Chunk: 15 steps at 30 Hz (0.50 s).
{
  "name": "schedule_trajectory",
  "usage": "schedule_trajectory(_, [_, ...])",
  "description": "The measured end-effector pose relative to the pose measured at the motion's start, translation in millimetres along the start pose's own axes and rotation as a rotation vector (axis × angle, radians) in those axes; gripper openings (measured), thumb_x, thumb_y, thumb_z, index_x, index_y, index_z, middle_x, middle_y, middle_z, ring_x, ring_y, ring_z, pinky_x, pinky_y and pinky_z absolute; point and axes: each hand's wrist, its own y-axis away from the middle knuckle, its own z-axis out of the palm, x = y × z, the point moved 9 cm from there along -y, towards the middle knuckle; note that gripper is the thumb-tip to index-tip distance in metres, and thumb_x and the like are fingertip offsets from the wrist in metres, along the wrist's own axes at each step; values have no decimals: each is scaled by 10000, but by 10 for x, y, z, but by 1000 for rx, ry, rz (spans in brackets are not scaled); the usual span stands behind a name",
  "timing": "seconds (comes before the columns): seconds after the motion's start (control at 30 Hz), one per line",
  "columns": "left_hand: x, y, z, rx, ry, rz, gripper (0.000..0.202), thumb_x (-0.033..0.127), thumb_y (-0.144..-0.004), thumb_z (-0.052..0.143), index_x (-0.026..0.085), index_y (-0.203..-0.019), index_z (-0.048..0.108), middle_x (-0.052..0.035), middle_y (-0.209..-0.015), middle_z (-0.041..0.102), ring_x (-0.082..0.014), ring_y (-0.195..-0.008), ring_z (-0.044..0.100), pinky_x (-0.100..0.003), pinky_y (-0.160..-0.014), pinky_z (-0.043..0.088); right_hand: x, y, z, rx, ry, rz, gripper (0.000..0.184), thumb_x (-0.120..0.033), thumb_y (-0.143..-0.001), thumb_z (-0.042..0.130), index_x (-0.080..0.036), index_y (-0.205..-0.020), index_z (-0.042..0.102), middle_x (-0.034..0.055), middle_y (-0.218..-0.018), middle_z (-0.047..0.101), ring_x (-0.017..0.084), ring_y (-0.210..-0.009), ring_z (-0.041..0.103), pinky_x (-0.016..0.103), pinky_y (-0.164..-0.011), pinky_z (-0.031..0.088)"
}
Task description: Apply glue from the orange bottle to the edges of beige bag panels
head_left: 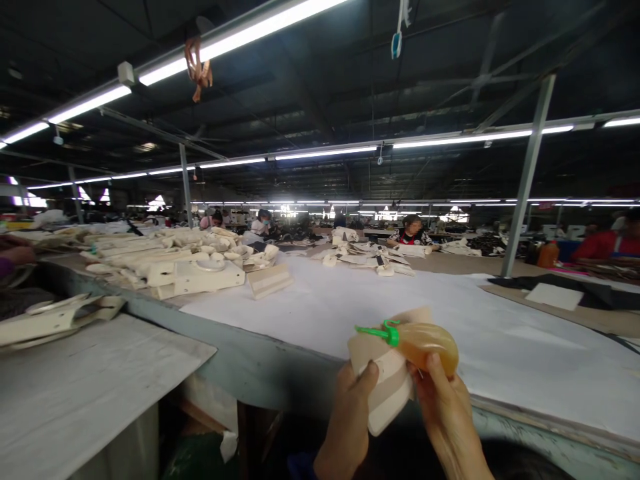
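Observation:
My left hand (350,410) grips a cream-coloured flat piece (387,400) by its left edge, thumb on top. It looks like leather or fabric and is held up over the table's front edge. My right hand (445,400) is closed around a squeeze bottle (425,343) filled with amber liquid, probably glue. The bottle lies almost level, and its green nozzle (375,331) points left over the upper part of the piece. Fingertips of the right hand are close to the piece's right edge; whether they touch it I cannot tell.
White paper (310,307) covers the table before me. Piles of cream pieces (200,267) lie at the left, more pieces (367,257) at the back. A metal post (530,173) rises at the right. A lower side table (100,380) stands left. Co-workers (413,233) sit beyond.

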Motion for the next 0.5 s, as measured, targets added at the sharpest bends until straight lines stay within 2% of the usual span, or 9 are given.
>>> schedule_trajectory(0.1, [53, -7, 15, -2, 40, -4, 510, 474, -637, 862, 105, -967, 740, -97, -817, 772, -291, -831, 713, -322, -701, 510, -99, 3, 38, -5, -24, 10, 289, -406, -870, 735, -149, -993, 684, 30, -957, 710, 128, -718, 651, 269, -646, 554])
schedule_trajectory(0.2, [177, -34, 51, 0, 92, 3, 435, 424, -639, 861, 118, -925, 742, -89, -801, 773, -288, -834, 723, -317, -702, 520, -230, 7, 99, 10, -25, 12, 460, -503, -682, 866, -170, -958, 710, 25, -931, 733, 144, -732, 659, 251, -668, 563])
schedule_trajectory(0.3, [327, -76, 137, -2, 150, 6, 436, 411, -586, 885, 123, -883, 749, -88, -770, 771, -300, -823, 730, -321, -687, 530, -416, -31, 218, 31, -8, -30, 549, -509, -509, 947, -183, -885, 715, 19, -847, 739, 176, -780, 669, 243, -699, 565])
schedule_trajectory(0.4, [474, -114, 254, -6, 210, 12, 508, 421, -492, 921, 137, -878, 753, -79, -733, 768, -315, -823, 733, -326, -675, 541, -616, -103, 408, -3, 19, -88, 581, -499, -439, 969, -183, -854, 714, 12, -763, 719, 176, -740, 647, 228, -625, 547])
schedule_trajectory(0.5, [597, -103, 349, -15, 251, 27, 500, 409, -463, 933, 161, -862, 761, -64, -729, 768, -310, -826, 734, -323, -682, 549, -734, -158, 548, -52, 49, -103, 566, -472, -438, 976, -172, -850, 731, 10, -707, 701, 158, -653, 618, 212, -526, 516])
